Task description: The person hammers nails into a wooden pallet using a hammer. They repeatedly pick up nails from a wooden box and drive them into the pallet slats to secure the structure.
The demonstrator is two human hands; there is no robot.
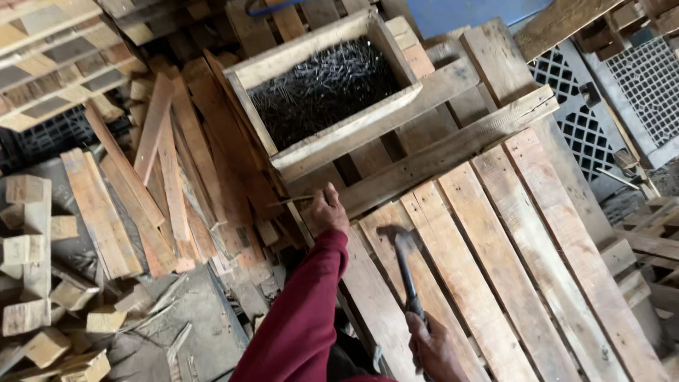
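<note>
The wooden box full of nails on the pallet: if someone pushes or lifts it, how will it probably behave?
The wooden box is probably heavy for its size, since dark nails fill it nearly to the rim. It sits tilted across uneven pallet boards, so a push may make it catch or rock rather than slide. Tipped, the loose nails would likely shift and spill.

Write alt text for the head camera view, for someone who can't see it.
Seen from above, a person's right hand holds a hammer over a wooden pallet, while the left hand, in a dark red sleeve, pinches a nail at the pallet's edge. A wooden box of nails sits beyond; loose boards lie left.
</note>
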